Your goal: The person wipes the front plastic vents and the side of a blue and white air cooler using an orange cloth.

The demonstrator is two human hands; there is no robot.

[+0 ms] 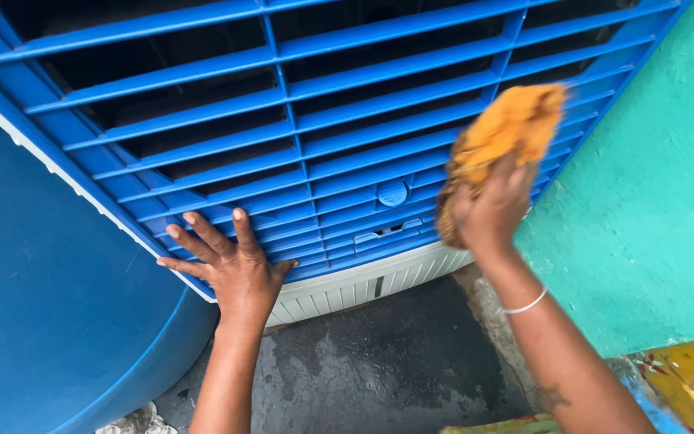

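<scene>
A blue slatted grille (323,120) fills the view, beside a green wall (652,201). The left hand (230,265) lies flat on its lower slats, fingers spread wide, holding nothing. The right hand (491,213) clutches an orange cloth (508,128) against the grille's right edge.

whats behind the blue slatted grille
Behind the blue grille, only dark gaps show between the slats; whatever sits inside is hidden. The orange cloth in the right hand covers part of it.
</scene>
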